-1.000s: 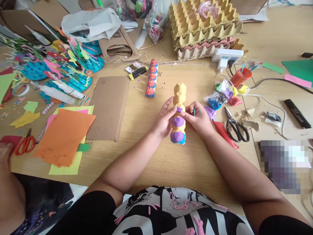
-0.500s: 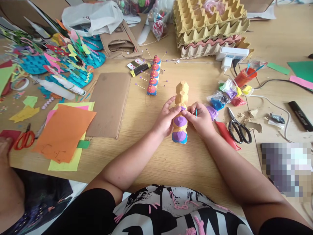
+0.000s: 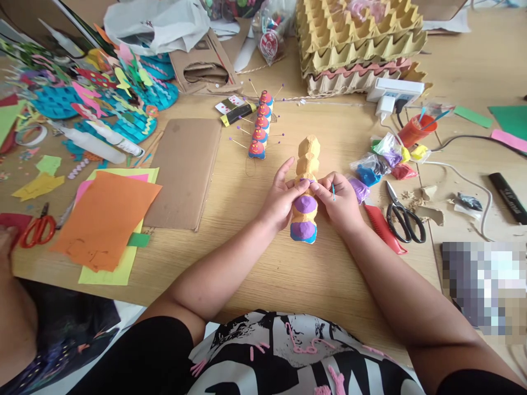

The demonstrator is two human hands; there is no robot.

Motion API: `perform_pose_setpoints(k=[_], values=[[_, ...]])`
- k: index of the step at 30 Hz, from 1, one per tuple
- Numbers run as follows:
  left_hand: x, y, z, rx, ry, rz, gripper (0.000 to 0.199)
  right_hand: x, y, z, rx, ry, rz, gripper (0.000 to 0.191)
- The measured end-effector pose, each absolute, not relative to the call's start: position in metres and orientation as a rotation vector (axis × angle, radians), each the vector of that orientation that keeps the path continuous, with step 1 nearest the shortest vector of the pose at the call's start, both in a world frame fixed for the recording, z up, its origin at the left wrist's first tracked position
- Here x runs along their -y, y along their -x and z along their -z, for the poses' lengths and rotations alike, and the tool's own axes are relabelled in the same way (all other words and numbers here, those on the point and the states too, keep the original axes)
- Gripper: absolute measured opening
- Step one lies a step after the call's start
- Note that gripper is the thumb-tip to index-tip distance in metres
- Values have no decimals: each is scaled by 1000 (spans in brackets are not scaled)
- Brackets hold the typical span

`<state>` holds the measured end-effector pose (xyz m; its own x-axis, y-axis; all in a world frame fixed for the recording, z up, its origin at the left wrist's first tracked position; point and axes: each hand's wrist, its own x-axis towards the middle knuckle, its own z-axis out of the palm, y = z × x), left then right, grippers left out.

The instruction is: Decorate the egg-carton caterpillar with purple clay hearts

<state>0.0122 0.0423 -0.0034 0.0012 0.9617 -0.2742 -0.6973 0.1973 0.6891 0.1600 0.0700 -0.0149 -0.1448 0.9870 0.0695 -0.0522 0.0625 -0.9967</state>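
An orange-yellow egg-carton strip (image 3: 308, 155) stands out between my hands. Its two nearest bumps carry purple clay (image 3: 305, 230), and blue shows at the near end. My left hand (image 3: 280, 200) grips the strip's left side, with the thumb on the middle bump. From the right, my right hand (image 3: 340, 198) presses its thumb beside the left one, over a little purple clay. A thin blue stick (image 3: 333, 191) pokes out from the curled fingers of that hand. Beyond stands a finished-looking strip (image 3: 260, 129) with red faces and purple-tipped sticks.
Cardboard (image 3: 185, 173) and orange paper (image 3: 107, 219) lie left. Clay bags (image 3: 368, 171), a red cup (image 3: 415, 130), black scissors (image 3: 403, 216) and a red comb-like piece (image 3: 382, 226) lie right. Egg trays (image 3: 358, 46) stack behind. Another person's hand (image 3: 6, 241) is at the far left.
Both thumbs have come closer together over the middle bump, covering more of its purple clay. The view has shifted slightly.
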Motion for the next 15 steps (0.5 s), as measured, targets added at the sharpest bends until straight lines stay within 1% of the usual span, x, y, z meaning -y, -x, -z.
perform_pose_setpoints(k=[2, 8, 15], values=[[-42, -12, 2, -816, -404, -1359, 97, -70, -159, 15, 1287, 1050, -1297, 71], [-40, -13, 1, -844, -399, -1353, 83, -69, -158, 17, 1256, 1053, -1321, 70], [-40, -12, 6, -867, -352, -1313, 79, -69, -157, 15, 1207, 1042, -1353, 72]])
